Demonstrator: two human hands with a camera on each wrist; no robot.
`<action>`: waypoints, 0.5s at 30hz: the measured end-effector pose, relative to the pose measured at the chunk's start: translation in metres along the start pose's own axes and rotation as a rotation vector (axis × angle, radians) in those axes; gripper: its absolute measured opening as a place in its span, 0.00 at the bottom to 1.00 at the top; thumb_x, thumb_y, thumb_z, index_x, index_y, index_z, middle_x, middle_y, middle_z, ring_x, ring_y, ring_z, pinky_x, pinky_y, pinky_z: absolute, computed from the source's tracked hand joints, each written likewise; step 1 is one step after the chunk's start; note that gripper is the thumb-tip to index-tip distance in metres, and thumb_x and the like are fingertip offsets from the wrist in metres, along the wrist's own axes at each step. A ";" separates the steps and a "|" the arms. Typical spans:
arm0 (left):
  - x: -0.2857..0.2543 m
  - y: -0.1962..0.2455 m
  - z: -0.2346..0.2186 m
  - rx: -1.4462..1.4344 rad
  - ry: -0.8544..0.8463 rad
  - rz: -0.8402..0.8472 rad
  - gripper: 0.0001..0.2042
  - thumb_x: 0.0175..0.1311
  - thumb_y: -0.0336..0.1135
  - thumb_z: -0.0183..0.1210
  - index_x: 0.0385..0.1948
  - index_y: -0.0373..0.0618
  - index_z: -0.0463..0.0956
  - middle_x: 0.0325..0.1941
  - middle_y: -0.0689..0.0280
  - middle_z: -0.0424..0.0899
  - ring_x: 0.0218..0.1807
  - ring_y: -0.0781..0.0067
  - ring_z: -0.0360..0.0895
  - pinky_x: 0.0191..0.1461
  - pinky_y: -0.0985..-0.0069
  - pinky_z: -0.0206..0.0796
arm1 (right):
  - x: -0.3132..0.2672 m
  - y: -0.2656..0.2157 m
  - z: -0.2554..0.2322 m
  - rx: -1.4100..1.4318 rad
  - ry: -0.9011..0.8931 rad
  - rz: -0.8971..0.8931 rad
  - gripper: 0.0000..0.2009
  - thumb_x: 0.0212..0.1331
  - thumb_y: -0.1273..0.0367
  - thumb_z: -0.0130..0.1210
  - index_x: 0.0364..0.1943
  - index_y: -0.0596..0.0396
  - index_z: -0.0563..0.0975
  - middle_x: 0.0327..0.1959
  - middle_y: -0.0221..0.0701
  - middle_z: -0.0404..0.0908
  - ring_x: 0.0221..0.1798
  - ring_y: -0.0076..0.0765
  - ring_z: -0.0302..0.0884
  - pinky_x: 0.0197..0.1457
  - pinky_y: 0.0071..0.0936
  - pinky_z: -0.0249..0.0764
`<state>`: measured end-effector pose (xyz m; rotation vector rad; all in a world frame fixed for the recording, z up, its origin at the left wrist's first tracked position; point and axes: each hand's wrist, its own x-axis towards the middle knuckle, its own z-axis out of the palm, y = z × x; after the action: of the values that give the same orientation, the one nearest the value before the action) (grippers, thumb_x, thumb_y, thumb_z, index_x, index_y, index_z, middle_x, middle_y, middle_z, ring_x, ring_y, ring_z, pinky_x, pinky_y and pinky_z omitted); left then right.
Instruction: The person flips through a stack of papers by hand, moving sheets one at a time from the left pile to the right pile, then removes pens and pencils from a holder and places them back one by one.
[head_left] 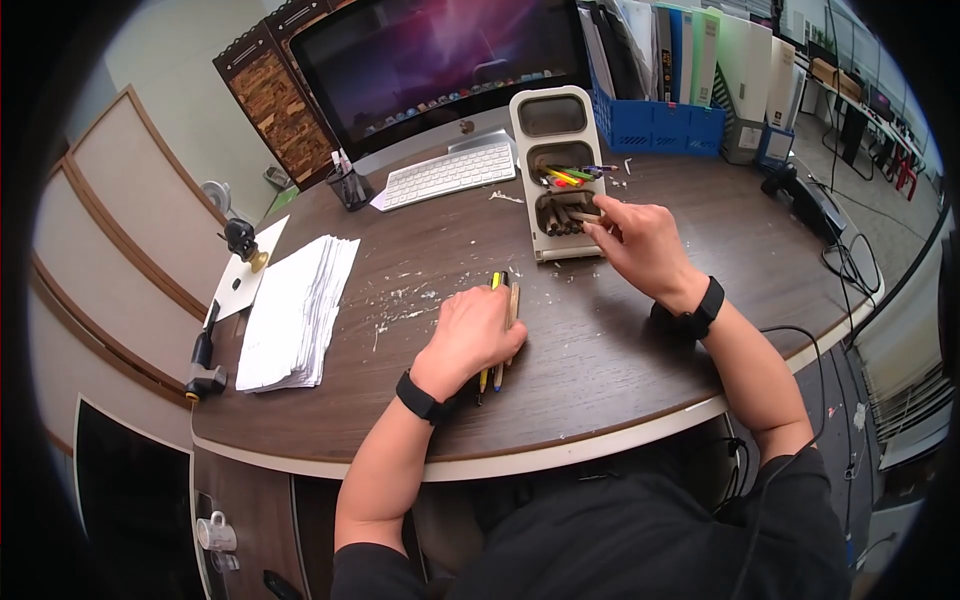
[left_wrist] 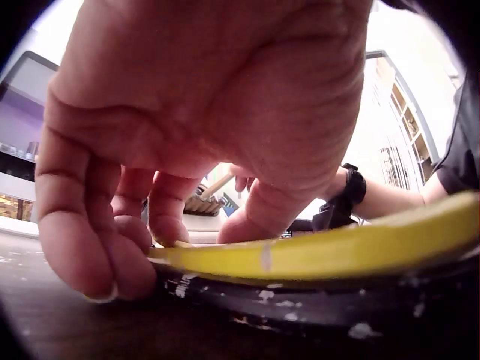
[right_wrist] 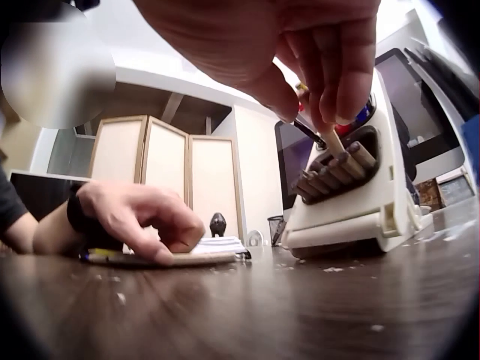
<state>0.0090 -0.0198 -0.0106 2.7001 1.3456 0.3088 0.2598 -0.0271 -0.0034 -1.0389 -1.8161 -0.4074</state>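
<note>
My left hand (head_left: 470,325) lies over a small bundle of pencils on the desk, fingers curled round it. The bundle includes a yellow pencil (left_wrist: 322,253), a black pencil (left_wrist: 300,306) flecked with white, and a bare-wood pencil (head_left: 514,300). Its middle is hidden under the palm. At the lower compartment of a white tilted organizer (head_left: 556,140), my right hand (head_left: 645,245) pinches a light wooden pencil (right_wrist: 331,140). Several brown pencils (right_wrist: 341,169) sit in that compartment with their ends out. Bright coloured pens (head_left: 567,176) fill the compartment above.
Pale shavings (head_left: 400,290) litter the desk (head_left: 420,420). A paper stack (head_left: 295,315) lies at left; a keyboard (head_left: 450,175), a monitor (head_left: 450,70) and a mesh pen cup (head_left: 350,187) stand behind. Folders in a blue crate (head_left: 660,125) are at back right, near a desk phone (head_left: 805,200).
</note>
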 end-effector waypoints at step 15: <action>0.006 0.004 -0.010 -0.326 0.089 0.074 0.10 0.58 0.34 0.58 0.26 0.35 0.76 0.19 0.55 0.78 0.24 0.57 0.78 0.32 0.66 0.70 | -0.002 -0.038 -0.005 0.384 -0.387 0.245 0.10 0.63 0.65 0.60 0.30 0.57 0.82 0.17 0.37 0.79 0.22 0.38 0.79 0.27 0.34 0.72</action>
<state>0.0130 -0.0173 0.0002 2.4903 1.1040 0.6050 0.2323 -0.0534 0.0036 -1.0973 -1.9665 0.3026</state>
